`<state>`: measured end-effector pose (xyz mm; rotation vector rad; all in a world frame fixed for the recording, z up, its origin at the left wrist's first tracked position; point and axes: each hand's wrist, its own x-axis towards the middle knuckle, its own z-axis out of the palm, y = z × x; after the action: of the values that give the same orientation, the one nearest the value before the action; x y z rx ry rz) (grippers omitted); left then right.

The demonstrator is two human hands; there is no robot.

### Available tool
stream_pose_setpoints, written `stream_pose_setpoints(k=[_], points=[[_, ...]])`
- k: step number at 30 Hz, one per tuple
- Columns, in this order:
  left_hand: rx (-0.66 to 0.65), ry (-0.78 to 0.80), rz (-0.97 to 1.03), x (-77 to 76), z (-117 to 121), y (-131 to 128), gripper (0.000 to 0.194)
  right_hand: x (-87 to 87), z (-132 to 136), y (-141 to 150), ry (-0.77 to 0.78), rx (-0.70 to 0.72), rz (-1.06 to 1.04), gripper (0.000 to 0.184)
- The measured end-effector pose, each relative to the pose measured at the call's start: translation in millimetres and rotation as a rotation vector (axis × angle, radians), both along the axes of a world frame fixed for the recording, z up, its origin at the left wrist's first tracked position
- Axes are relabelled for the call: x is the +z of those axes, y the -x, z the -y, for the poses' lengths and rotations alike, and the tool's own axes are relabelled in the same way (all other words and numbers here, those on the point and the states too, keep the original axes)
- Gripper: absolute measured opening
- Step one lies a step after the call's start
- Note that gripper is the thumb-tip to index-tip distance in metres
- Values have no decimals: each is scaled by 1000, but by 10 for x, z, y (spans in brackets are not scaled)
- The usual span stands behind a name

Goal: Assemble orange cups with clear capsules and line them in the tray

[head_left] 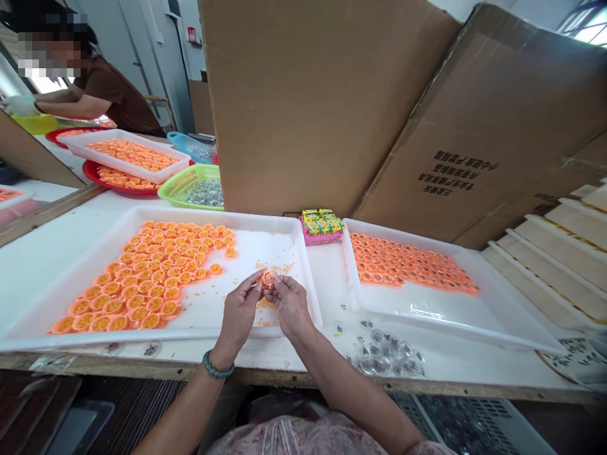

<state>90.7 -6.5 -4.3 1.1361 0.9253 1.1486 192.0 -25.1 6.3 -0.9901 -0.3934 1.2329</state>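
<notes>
A small orange plastic cap (268, 278) is being pinched at chest height above a white plastic tray, held between the fingertips of the person's left hand (239, 313) and right hand (290, 308). The two hands are close together, touching at the fingers, with a green beaded bracelet (218, 366) circling the left wrist. Below them, tiny orange crumbs (272, 268) are scattered over the white plastic tray (199, 213). Rows of matching orange caps (142, 272) are filling its left half, while a second white tray (427, 309) on the right is carrying tightly packed orange caps (408, 262).

Both trays are resting on a white-topped bench (327, 291) with a wooden front edge (265, 374). Between them, a pink basket (321, 239) is holding yellow-green boxes, and clear plastic pieces (384, 354) are lying loose near the right hand. Further back, a green basket (190, 184) is holding silvery pieces, beside another white tray of orange caps (128, 151) stacked over red trays (114, 180).

Large cardboard sheets (303, 107) are standing upright along the bench, and pale wooden slats (554, 253) are leaning at the right. At the far left, a co-worker (109, 95) in a brown shirt is reaching forward with a gloved hand (19, 105) at another part of the bench, in a bright room with white walls.
</notes>
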Motion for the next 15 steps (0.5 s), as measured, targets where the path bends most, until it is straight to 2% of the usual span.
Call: stream_pose_setpoints(k=[4,7,11,15], points=[[-68,101,164,69,-13,23,45,40,31,-88,-7,69,54,26],[-187,175,248,102,-36,49,38,72,54,-178,-3,117,123,27],[-271,196,285,100,-57,68,27,84,81,-261,12,136,192,25],[-302,196,266,84,-53,59,25,73,100,-280,39,123,226,25]])
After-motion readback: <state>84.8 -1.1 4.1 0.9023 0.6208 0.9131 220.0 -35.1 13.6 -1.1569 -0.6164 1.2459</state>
